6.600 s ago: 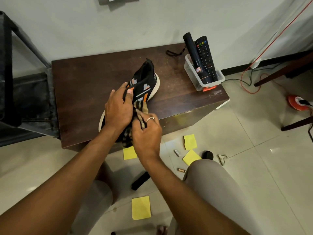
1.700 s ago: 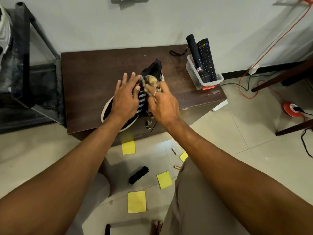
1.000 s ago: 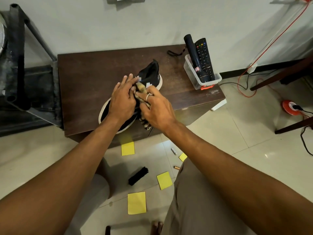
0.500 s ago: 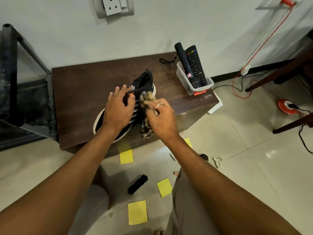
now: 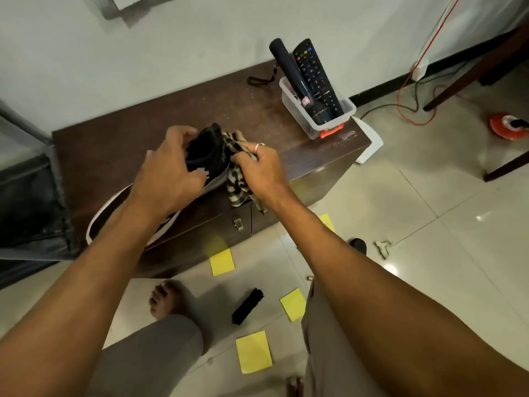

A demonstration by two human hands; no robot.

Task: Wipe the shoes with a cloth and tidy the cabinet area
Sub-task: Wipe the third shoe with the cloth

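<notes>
dark cabinet worktop (image 5: 114,156) is carrying the black shoe (image 5: 206,149); left hand (image 5: 169,176) fingers are clamping round its collar, right hand (image 5: 261,171) fingers are pinching the striped cloth (image 5: 239,186) against its side.

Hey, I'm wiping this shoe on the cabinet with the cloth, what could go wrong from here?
The shoe seems to overhang the cabinet at its front edge; if your left hand loosens, it may drop toward your bare foot.
The brush and yellow notes lie by that foot; stepping on them risks a slip.
The tub stands near your right hand; a wide swipe of the cloth might tip it.
</notes>
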